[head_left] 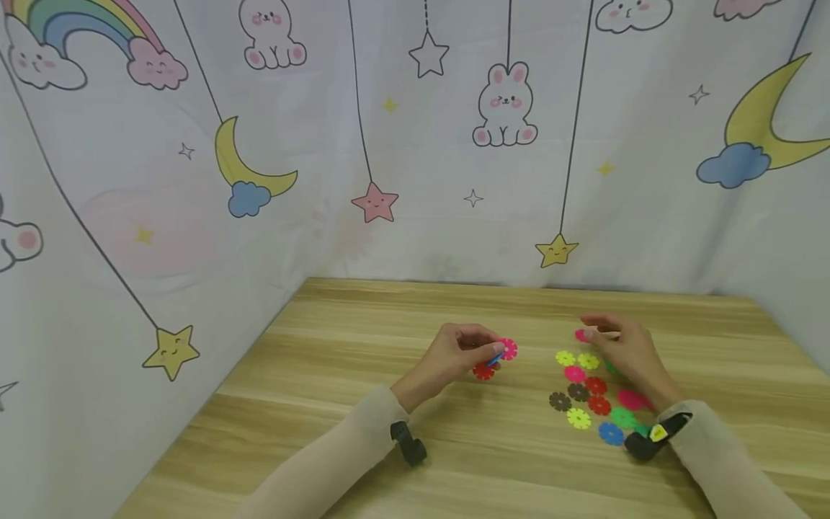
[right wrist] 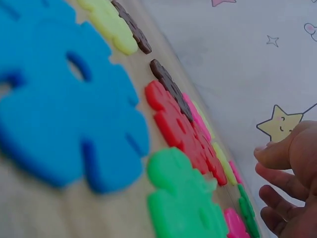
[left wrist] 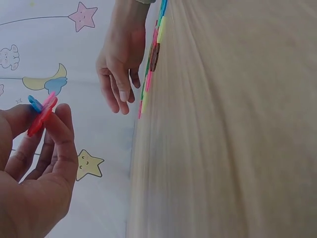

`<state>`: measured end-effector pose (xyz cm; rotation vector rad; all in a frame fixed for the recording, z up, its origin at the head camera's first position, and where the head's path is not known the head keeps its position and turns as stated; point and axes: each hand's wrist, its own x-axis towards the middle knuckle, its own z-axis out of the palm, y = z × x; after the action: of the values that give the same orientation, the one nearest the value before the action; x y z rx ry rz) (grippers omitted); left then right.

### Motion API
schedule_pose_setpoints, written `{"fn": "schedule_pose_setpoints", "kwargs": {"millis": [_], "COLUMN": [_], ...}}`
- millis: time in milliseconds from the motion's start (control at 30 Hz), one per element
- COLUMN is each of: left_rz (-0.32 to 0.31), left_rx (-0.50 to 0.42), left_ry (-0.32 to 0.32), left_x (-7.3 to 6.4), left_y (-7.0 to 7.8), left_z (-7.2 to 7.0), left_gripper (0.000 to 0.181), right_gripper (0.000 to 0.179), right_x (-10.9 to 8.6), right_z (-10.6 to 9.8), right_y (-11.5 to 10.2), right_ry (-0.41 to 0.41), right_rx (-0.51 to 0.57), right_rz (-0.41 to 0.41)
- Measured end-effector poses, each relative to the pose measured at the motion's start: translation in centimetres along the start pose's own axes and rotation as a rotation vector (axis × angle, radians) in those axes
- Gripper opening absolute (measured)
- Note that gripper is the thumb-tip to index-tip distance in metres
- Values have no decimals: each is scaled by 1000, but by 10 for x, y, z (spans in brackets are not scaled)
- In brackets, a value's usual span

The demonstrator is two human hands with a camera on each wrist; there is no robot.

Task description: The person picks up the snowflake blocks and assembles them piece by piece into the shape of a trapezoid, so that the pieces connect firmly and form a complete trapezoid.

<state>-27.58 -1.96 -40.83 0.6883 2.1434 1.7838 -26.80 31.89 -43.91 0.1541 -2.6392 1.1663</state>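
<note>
My left hand (head_left: 457, 353) pinches a small cluster of notched plastic discs between thumb and fingers. In it I see a pink disc (head_left: 510, 349), a red disc (head_left: 483, 372) and a blue disc (left wrist: 34, 103), set at angles to one another. Over the far end of the loose discs hovers my right hand (head_left: 625, 353), its thumb and fingers apart in both wrist views with nothing between them. A pink disc (head_left: 580, 336) lies just by its fingertips. Part of the loose discs is hidden under that hand and wrist.
Several loose discs lie flat on the wooden table (head_left: 311, 432), among them a yellow disc (head_left: 578, 418), a brown disc (head_left: 560, 401), a green disc (head_left: 623, 417) and a blue disc (head_left: 611, 434). A printed white curtain (head_left: 441, 238) stands behind the table and along its sides.
</note>
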Motion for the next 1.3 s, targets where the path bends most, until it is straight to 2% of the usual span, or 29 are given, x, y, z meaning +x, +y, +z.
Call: {"fn": "schedule_pose_setpoints", "kwargs": {"millis": [133, 300, 367, 633, 833, 1000, 1133, 1300], "left_rz": [10, 4, 3, -8, 22, 63, 54, 41], "left_rx": [-36, -58, -29, -12, 19, 23, -5, -53], "left_ry": [-24, -35, -23, -3, 25, 36, 22, -1], "left_x": [-1, -3, -3, -2, -4, -5, -3, -2], "left_y": [1, 3, 4, 4, 7, 8, 9, 9], "left_z": [0, 0, 0, 1, -1, -2, -2, -3], "left_gripper": [21, 20, 20, 21, 22, 23, 24, 24], "right_gripper": [38, 37, 36, 35, 39, 45, 42, 26], "right_x": [6, 11, 12, 11, 6, -1, -6, -10], "right_z": [4, 10, 11, 12, 14, 20, 26, 32], "right_y": [7, 12, 11, 5, -11, -34, -55, -71], "right_ry": [0, 23, 25, 4, -24, -103, -130, -132], "right_rx": [-12, -142, -181, -131, 16, 252, 416, 565], "right_rz": [-24, -107, -116, -86, -34, -32, -68, -162]}}
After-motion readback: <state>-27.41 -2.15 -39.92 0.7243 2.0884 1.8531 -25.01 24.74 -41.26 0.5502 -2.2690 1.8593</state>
